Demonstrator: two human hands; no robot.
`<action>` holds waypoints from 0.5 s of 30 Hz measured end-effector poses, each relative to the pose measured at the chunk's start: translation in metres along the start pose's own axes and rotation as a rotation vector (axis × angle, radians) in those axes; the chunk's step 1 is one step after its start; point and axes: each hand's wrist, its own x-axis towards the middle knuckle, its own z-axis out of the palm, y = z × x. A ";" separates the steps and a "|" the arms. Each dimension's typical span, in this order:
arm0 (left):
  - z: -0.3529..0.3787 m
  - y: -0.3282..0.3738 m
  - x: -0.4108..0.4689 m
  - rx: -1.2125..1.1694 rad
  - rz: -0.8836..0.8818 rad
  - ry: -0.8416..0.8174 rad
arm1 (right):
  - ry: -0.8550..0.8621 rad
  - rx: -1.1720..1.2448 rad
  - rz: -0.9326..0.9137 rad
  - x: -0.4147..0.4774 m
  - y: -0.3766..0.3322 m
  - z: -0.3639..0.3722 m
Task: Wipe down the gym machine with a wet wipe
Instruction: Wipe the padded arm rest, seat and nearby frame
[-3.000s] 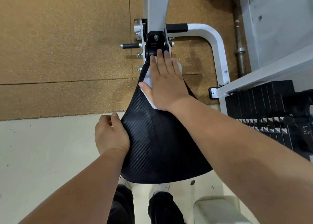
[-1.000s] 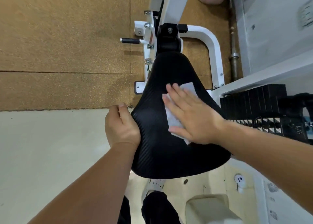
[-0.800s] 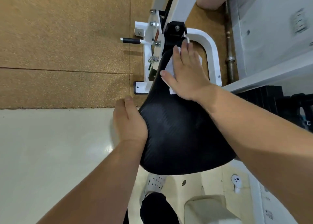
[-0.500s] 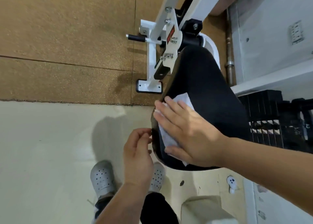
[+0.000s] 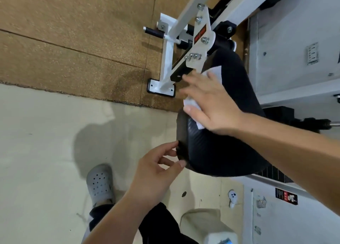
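My right hand (image 5: 211, 103) flat, fingers (image 5: 195, 81) straight, pressing the wipe (image 5: 191, 102) on the 9 o'clock edge of the black seat (image 5: 220, 151) | seat's long axis runs 12 to 6 o'clock | my left hand (image 5: 156, 175) at 7 o'clock, curled fingers touching rim; grip I cannot tell.

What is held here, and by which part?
Left hand lightly pinches the seat pad at its near-left edge; right hand only presses the wet wipe flat onto it.

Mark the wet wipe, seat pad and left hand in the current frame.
wet wipe (image 5: 191, 102): head view, exposed lower-left corner.
seat pad (image 5: 217, 151): head view, bare textured top face.
left hand (image 5: 152, 177): head view, middle of the hand.
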 end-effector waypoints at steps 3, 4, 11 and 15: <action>-0.003 -0.009 -0.001 -0.018 -0.013 -0.073 | -0.097 -0.152 -0.306 -0.049 -0.029 0.011; -0.004 -0.011 -0.001 -0.002 -0.005 -0.090 | -0.147 -0.199 -0.378 -0.054 -0.028 0.009; -0.007 -0.012 0.007 -0.004 0.017 -0.072 | -0.091 -0.201 -0.002 0.039 0.048 -0.025; -0.009 -0.015 0.008 -0.031 0.026 -0.070 | -0.062 -0.135 -0.054 0.024 0.006 -0.012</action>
